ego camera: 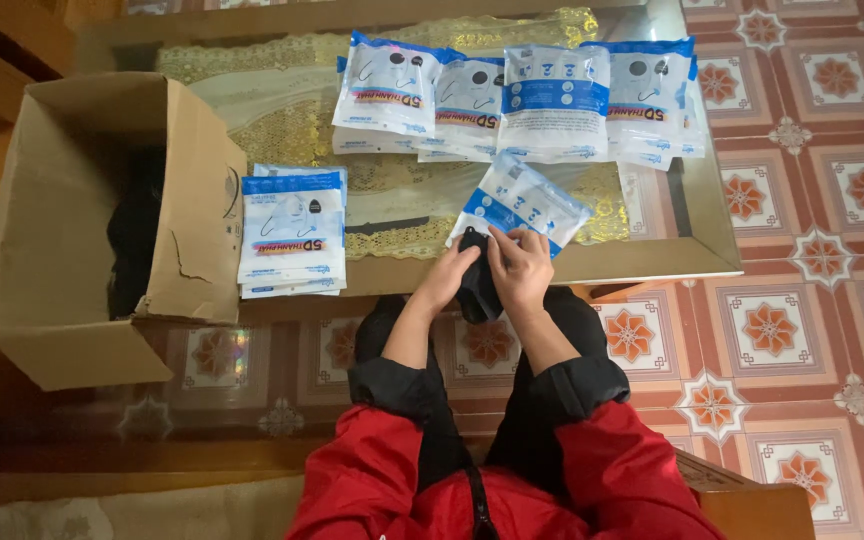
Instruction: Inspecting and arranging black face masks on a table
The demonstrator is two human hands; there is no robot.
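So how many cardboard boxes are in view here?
1: the open cardboard box stands at the left, beside the glass table, with something dark inside. Any others would be out of frame.

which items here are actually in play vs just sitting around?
In play:
- left hand and right hand, both on the black item
- open pouch the black item sits at

Lying about:
- row of pouches
- pouch stack
- cardboard box
- glass table
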